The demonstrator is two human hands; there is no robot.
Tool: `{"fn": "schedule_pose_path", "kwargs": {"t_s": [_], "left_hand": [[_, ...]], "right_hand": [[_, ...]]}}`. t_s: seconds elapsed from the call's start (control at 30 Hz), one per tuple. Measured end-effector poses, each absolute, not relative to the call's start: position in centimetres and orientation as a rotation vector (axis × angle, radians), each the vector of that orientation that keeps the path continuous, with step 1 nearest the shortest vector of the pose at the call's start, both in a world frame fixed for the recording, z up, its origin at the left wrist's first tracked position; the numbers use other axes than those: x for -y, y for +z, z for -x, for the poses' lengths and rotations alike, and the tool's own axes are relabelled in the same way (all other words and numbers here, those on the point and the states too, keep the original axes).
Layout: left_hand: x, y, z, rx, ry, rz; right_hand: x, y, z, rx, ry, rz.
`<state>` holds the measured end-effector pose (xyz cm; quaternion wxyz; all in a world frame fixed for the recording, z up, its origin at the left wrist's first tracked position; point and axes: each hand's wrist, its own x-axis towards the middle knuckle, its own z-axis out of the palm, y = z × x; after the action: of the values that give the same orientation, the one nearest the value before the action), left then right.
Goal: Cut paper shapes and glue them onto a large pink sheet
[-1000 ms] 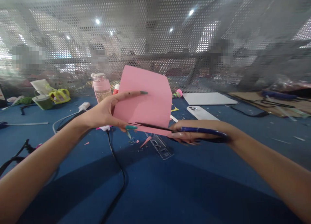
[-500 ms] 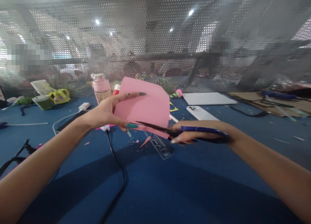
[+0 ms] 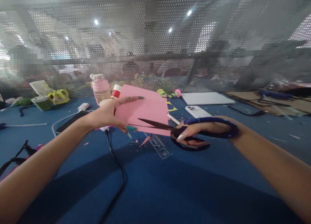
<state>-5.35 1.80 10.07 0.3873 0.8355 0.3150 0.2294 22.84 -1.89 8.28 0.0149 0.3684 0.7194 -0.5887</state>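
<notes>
My left hand [image 3: 107, 115] pinches the left edge of a pink sheet of paper [image 3: 145, 109] and holds it above the blue table, tilted nearly flat. My right hand [image 3: 194, 131] grips blue-handled scissors [image 3: 206, 131] with its fingers through the loops. The dark blades are spread apart and lie across the lower part of the sheet, pointing left toward my left thumb.
On the blue table [image 3: 157, 185] lie a clear ruler [image 3: 159, 146], pink paper scraps [image 3: 145, 141], a black cable [image 3: 116, 172], a white phone [image 3: 198, 111], a pink bottle [image 3: 100, 88], a glue stick [image 3: 116, 91] and a white board [image 3: 209, 98]. A perforated metal screen [image 3: 155, 39] stands behind.
The pink sheet has tipped from nearly upright to almost flat. The scissor handles have spread apart and the blades have opened across the sheet.
</notes>
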Motion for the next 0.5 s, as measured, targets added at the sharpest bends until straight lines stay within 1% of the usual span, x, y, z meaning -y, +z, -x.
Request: {"fn": "schedule_pose_path", "kwargs": {"t_s": [0.1, 0.27, 0.5], "left_hand": [[-1.7, 9.8, 5.2, -0.821, 0.564, -2.309], [-0.8, 9.3, 4.2, -0.833, 0.550, -2.308], [-0.8, 9.4, 4.3, -0.764, 0.598, -2.171]], "right_hand": [[2.1, 8.4, -22.8, -2.133, -1.762, -1.243], [2.3, 8.2, -22.3, -2.135, -1.660, -1.403], [2.0, 7.3, -22.3, -2.282, -1.743, -1.310]]}}
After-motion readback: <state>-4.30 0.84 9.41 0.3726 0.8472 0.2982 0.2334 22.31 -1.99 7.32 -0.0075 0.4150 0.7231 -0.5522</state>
